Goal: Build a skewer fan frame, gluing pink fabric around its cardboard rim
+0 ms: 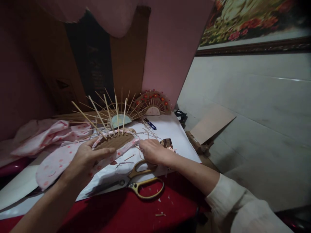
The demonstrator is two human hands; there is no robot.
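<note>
White sheet (170, 125) lies over red cloth (179, 194) on the worktop, before a pink panel (167, 58). Left hand (91, 157) is clamped on a brown, rounded cardboard base (114, 143), held raised above the sheet, with pale wooden sticks (97, 111) standing from its far edge and white fabric with pinkish-red spots (132, 143) along its rim. Right hand (150, 151) has fingers curled together at the fabric's right end; whether they grip it cannot be told. Gold-handled scissors (131, 185) lie open nearby. Behind stands a brown semicircular fan with red beads (155, 100).
</note>
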